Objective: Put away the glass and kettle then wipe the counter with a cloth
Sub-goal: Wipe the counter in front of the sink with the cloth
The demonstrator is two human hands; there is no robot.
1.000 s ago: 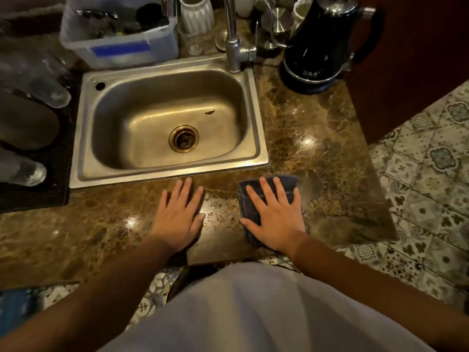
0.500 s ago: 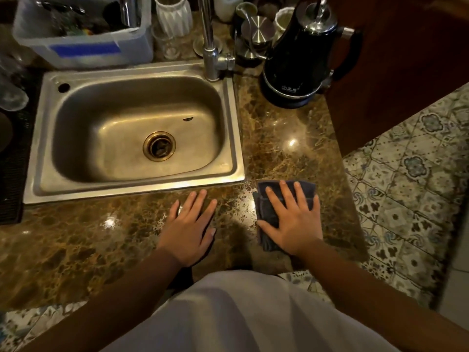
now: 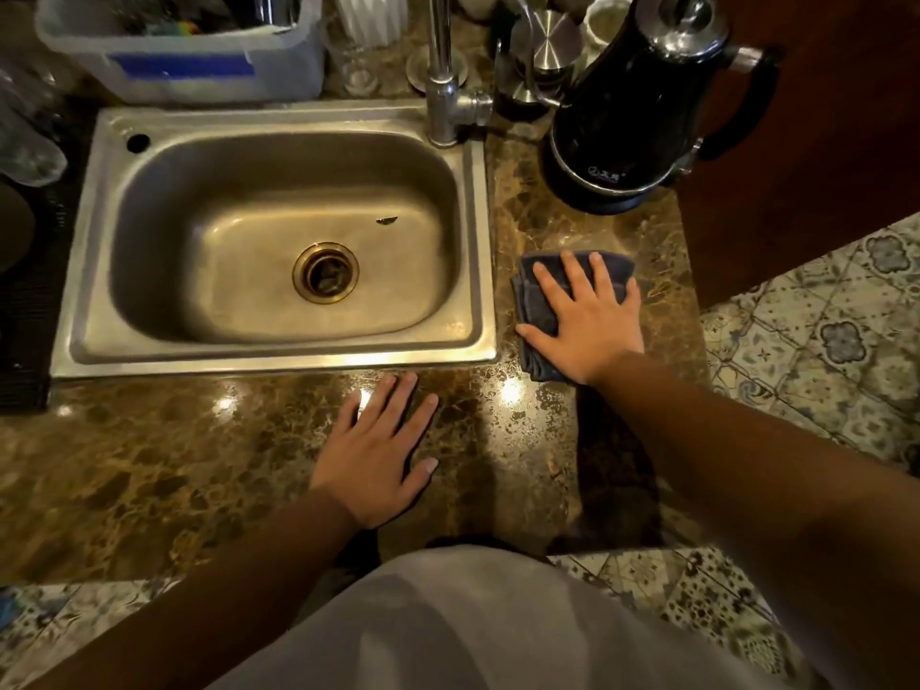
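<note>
My right hand [image 3: 590, 318] presses flat, fingers [image 3: 577, 276] spread, on the cloth [image 3: 535, 311] right of the sink [image 3: 480, 241], kettle [image 3: 642, 107] directly beyond; left hand [image 3: 378, 450] rests open, nothing held.

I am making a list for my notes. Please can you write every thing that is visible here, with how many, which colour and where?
sink: 1, steel, set in counter, left of centre
tap: 1, chrome, behind sink's right corner
counter: 1, brown marble, around sink
kettle: 1, black with chrome lid, back right of counter
cloth: 1, dark blue, folded, right of sink
plastic bin: 1, clear with blue label, behind sink
metal lid: 1, steel, left of kettle
floor tiles: many, patterned blue and white, right
left hand: flat on counter, in front of sink
right hand: flat, pressing on cloth
</note>
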